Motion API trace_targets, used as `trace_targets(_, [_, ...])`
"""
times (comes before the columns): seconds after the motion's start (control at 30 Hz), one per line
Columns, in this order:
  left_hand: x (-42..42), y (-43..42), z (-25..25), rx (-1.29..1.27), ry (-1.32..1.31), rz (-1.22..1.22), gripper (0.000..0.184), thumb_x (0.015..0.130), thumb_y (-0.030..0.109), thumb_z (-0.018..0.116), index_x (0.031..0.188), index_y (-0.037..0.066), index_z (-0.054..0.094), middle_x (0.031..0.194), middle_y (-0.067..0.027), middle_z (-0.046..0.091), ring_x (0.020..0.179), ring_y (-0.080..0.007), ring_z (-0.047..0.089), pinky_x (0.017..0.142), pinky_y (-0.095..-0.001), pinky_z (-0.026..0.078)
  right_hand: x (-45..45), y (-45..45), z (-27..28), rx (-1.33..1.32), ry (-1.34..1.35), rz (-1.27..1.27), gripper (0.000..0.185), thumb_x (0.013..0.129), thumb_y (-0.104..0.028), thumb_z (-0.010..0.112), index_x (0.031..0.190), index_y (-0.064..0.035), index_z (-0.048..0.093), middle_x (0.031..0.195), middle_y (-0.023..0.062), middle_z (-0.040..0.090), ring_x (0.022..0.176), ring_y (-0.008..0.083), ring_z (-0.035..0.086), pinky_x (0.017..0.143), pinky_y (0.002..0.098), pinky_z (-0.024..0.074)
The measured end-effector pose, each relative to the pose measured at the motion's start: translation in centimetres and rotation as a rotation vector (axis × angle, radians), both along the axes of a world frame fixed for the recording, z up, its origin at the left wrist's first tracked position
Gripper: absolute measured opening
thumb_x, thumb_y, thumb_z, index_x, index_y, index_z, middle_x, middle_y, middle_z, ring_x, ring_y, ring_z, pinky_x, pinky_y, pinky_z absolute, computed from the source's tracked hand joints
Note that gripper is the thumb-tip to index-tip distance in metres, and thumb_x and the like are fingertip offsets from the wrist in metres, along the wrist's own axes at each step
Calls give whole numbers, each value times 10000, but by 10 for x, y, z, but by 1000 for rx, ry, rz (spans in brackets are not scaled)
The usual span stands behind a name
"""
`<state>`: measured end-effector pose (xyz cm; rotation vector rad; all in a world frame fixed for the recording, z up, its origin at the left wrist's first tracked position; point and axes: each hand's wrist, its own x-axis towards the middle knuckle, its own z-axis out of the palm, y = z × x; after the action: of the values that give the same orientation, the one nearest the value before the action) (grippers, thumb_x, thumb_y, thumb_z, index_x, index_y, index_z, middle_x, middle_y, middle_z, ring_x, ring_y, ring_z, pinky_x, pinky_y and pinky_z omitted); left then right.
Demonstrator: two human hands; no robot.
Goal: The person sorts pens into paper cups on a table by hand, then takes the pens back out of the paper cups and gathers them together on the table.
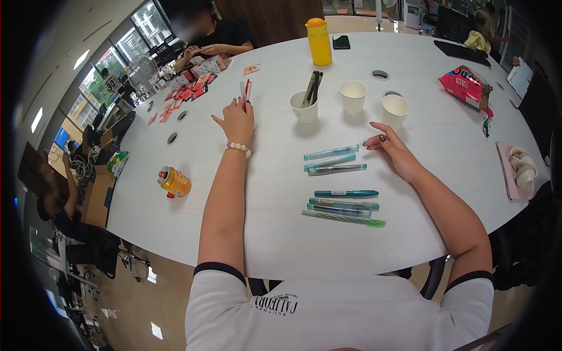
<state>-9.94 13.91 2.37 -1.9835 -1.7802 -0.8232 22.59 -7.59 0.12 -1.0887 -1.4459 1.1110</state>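
Note:
My left hand (237,121) is stretched out over the far left of the white table, its fingers closed on red and white pens (247,89) that stick out beyond the fingertips. My right hand (391,146) hovers, fingers apart and holding nothing, just right of a group of light-blue pens (331,152). Nearer me lies a second group, with a teal pen (346,193) above several others and a green striped pen (342,218) lowest. A paper cup (304,111) holds several dark pens (314,88). Two more paper cups (353,98) stand to its right, with no pens showing.
A yellow bottle (319,42) and a phone (341,42) are at the far edge. An orange can (174,181) stands left, a pink snack bag (465,86) lies right, and headphones (523,168) rest at the right edge. Another person sits behind red packets (190,90).

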Motion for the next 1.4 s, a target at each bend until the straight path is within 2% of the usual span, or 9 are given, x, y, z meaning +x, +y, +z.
trace_targets(0.1, [4,-9,15,-192,-207,-58,377,838,248,493,1178,92,531,997,-72,613,1040,-251,529,986,-657,190,0,0,-1,10,26,11,391,981,-209,279,1344,-66,277,1063,92,543,1015,159,463,976,298,335])
trace_targets(0.23, [2,-1,0,-17,-328,-50,459,823,211,502,1261,90,442,944,-115,612,963,-264,558,995,-587,246,0,-1,-1,18,33,29,396,981,-209,280,1346,-57,270,1063,101,540,1018,161,465,977,297,335])
trace_targets(0.43, [-3,2,0,-33,-795,-217,712,797,122,499,1399,51,126,1053,-200,553,927,-327,569,822,-393,454,-2,-2,2,17,53,10,412,979,-219,291,1350,-42,263,1057,112,539,1019,169,476,976,305,341])
trace_targets(0.8, [0,12,-5,208,-1197,-225,767,809,154,545,1386,-33,76,1362,-206,310,1251,-334,338,1026,-353,295,0,0,-2,17,58,4,420,976,-228,296,1353,-47,264,1054,115,547,1027,183,477,985,316,334])
trace_targets(0.9, [-1,6,1,292,-1172,-141,783,803,168,555,1379,-55,74,1430,-224,176,1323,-341,211,1087,-428,149,0,0,-2,11,42,-11,419,976,-228,294,1352,-46,265,1050,114,551,1027,186,478,986,319,335])
trace_targets(1.0, [2,-6,12,506,-773,-85,791,784,202,552,1380,-52,99,1420,-235,192,1341,-336,170,1072,-534,35,-1,0,-2,9,34,-16,420,976,-231,293,1352,-44,265,1046,115,554,1023,188,481,985,321,337])
trace_targets(1.07, [8,-17,25,749,-422,-357,775,770,201,541,1381,-32,126,1422,-227,192,1342,-347,159,1051,-570,-11,-1,0,-1,14,33,-16,420,977,-233,291,1351,-44,265,1044,116,555,1020,188,483,984,322,338])
trace_targets(1.2, [42,-54,41,882,-304,-647,669,715,203,570,1288,-31,317,1380,-226,247,1312,-356,220,1045,-588,58,0,-1,-4,24,26,-16,421,978,-239,290,1351,-44,267,1041,116,556,1014,190,488,979,322,342])
trace_targets(1.4, [83,-114,63,244,84,-1381,336,741,139,629,1069,104,561,991,-56,582,975,-243,541,923,-410,373,0,0,-5,17,30,-15,447,972,-285,312,1352,-55,266,1034,108,552,1014,183,485,977,323,335])
